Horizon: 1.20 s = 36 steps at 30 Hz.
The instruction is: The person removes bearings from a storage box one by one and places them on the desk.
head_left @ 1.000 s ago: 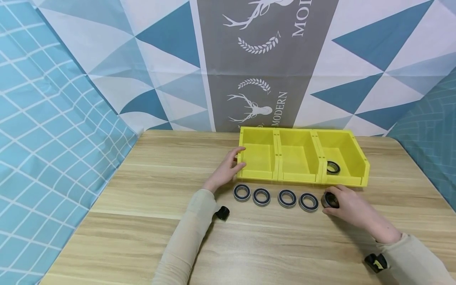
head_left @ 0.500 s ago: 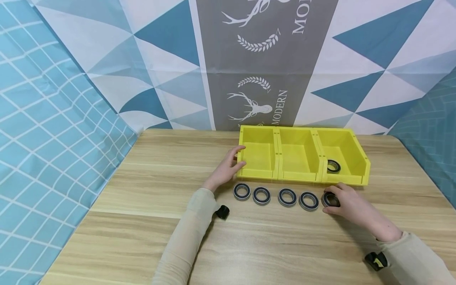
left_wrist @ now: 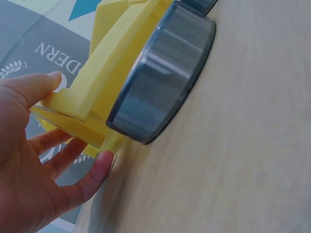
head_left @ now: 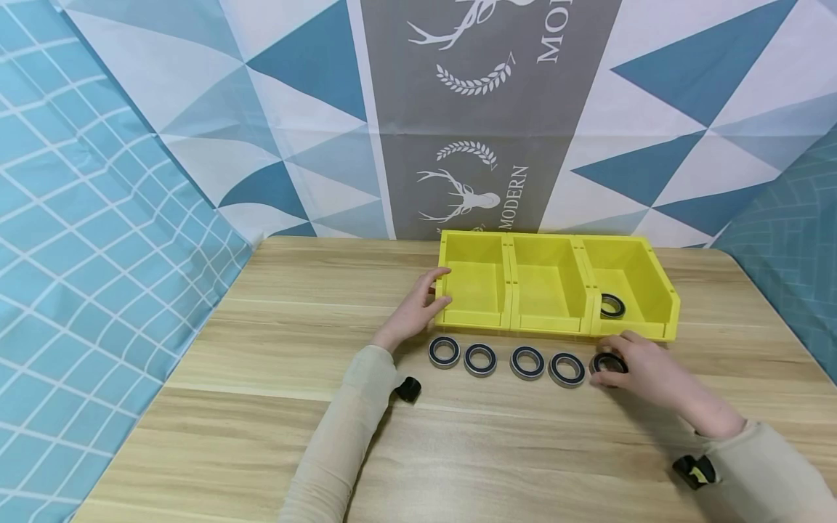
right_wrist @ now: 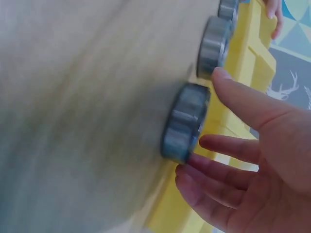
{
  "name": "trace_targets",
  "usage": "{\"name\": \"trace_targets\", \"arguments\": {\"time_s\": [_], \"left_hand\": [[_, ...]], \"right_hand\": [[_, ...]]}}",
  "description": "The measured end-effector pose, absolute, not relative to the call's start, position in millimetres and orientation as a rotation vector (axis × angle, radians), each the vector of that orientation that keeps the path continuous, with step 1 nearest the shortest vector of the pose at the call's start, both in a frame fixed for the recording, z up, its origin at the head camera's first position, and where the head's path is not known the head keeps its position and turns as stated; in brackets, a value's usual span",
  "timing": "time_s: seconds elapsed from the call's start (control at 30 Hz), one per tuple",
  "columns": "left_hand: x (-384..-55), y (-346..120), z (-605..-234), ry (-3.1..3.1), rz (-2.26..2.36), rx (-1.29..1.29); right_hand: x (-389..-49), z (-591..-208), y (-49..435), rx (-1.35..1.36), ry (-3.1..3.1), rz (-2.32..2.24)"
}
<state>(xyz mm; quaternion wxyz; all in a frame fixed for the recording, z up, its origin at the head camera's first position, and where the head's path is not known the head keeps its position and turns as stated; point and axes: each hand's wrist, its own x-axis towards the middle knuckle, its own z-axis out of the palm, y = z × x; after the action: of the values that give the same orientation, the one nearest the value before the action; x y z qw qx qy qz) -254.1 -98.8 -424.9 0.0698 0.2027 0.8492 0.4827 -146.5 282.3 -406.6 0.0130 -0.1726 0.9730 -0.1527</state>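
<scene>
My left hand (head_left: 413,309) holds the left side wall of the leftmost yellow storage bin (head_left: 474,290). In the left wrist view, its thumb and fingers (left_wrist: 87,182) lie on either side of the bin's corner. Several ball bearings, silver rings with dark seals, lie flat in a row before the bins. My right hand (head_left: 644,369) is over the rightmost ball bearing (head_left: 604,356), partly hiding it. In the right wrist view the thumb (right_wrist: 238,97) stands apart from this bearing (right_wrist: 184,124), with the fingertips near its far side.
Two more yellow bins (head_left: 548,285) join the first in a row; the right one holds a ball bearing (head_left: 612,306). Wood-grain tabletop (head_left: 458,450) extends in front. Patterned cloth (head_left: 497,116) hangs behind the table.
The rightmost bearing has settled flat on the table, and my right hand has loosened from it, its wrist shifting slightly right. My left hand has stayed at the bin.
</scene>
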Motion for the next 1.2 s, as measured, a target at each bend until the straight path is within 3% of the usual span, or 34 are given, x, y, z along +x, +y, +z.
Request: {"name": "trace_targets", "arguments": {"time_s": [0.47, 0.73, 1.2], "left_hand": [[-255, -100, -425, 2.554, 1.442, 0.624], [-255, -100, -426, 2.549, 1.452, 0.627], [-256, -99, -425, 2.553, 1.448, 0.628]], "right_hand": [[-194, -369, 301, -0.362, 3.181, -0.512], [-228, -381, 308, -0.330, 3.007, -0.458], [-246, -389, 300, -0.356, 2.917, -0.424]]}}
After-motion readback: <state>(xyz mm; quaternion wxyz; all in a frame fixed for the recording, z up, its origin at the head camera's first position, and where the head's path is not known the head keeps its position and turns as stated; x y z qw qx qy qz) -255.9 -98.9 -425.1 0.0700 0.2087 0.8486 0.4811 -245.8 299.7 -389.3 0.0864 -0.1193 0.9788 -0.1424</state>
